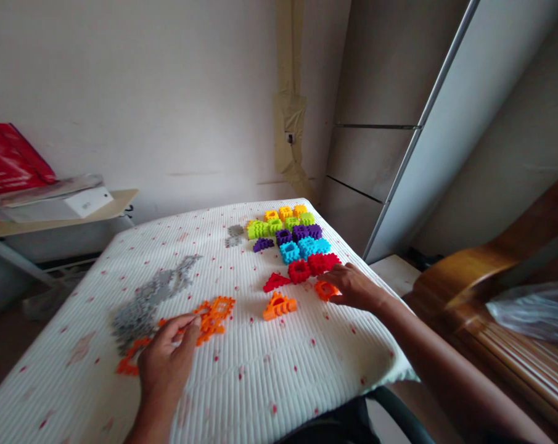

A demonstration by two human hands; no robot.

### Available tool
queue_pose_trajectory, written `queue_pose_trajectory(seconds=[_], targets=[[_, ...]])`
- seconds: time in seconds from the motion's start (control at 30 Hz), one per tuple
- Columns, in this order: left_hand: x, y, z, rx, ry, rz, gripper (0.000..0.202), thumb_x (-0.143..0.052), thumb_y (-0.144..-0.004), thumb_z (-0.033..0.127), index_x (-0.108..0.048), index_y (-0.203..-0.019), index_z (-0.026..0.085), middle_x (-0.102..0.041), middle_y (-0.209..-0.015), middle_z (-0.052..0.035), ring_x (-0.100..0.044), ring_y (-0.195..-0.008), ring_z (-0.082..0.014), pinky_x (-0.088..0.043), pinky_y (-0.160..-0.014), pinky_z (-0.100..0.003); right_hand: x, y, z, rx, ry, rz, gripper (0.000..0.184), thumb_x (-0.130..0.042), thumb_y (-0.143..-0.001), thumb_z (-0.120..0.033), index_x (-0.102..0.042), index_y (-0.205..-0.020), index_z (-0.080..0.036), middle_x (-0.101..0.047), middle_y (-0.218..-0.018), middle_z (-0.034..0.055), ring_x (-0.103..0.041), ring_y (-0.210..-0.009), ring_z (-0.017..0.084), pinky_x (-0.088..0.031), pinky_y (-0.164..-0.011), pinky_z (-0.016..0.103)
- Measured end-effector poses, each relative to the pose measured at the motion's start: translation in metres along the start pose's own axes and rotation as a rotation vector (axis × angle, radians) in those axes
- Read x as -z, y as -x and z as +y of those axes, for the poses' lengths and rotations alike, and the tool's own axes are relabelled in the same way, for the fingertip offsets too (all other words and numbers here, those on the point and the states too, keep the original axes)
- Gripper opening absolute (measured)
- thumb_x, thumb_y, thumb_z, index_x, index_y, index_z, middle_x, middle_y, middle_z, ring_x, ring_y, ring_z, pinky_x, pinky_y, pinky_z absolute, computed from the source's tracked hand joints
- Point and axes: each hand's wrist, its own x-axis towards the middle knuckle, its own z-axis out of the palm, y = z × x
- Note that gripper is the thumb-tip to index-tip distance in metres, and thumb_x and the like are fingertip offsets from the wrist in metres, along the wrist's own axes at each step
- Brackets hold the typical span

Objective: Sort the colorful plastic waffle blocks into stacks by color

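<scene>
While the left hand pinches the near end of a flat orange lattice piece lying on the white ribbed mat, the right hand rests fingers curled over a small orange block, touching it; can't tell if it's gripped. Orange ridged wedge sits between the hands. Red triangle just beyond, then rows of red, blue, purple, green, yellow blocks. Grey pieces left.

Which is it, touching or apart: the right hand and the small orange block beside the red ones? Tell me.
Touching. The head view shows the right hand with its fingers resting on the small orange block, no gap visible.
</scene>
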Motion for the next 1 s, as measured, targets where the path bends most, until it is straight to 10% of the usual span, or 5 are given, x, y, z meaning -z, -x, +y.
queue_pose_trajectory(seconds=[0.43, 0.67, 1.0], targets=[[-0.002, 0.001, -0.001, -0.035, 0.055, 0.024, 0.035, -0.053, -0.067, 0.05, -0.066, -0.077, 0.02, -0.07, -0.078, -0.0049, -0.063, -0.076, -0.0225, -0.049, -0.073, -0.033, 0.0, 0.0, -0.002, 0.004, -0.002, 0.01, 0.026, -0.065, -0.073, -0.025, -0.066, -0.1, -0.024, -0.069, -0.092, 0.0055, -0.058, -0.091, 0.022, -0.038, -0.08, 0.036], [0.002, -0.005, -0.007, -0.304, -0.345, -0.056, 0.027, -0.048, -0.075, 0.026, -0.069, -0.091, 0.02, -0.069, -0.094, -0.0072, -0.059, -0.093, -0.0241, -0.042, -0.089, -0.038, -0.001, -0.002, -0.014, 0.212, -0.005, 0.316, 0.02, -0.058, -0.083, -0.028, -0.064, -0.101, -0.021, -0.068, -0.094, 0.0079, -0.058, -0.087, 0.021, -0.043, -0.077, 0.036], [-0.001, -0.002, 0.002, -0.265, -0.607, -0.186, 0.022, -0.053, -0.076, 0.027, -0.067, -0.092, 0.021, -0.067, -0.098, -0.0054, -0.054, -0.1, -0.0233, -0.038, -0.087, -0.035, -0.036, 0.0, -0.075, 0.338, -0.15, 0.689, 0.011, -0.055, -0.083, -0.011, -0.059, -0.091, -0.017, -0.067, -0.08, 0.0053, -0.058, -0.071, 0.015, -0.047, -0.066, 0.029]])
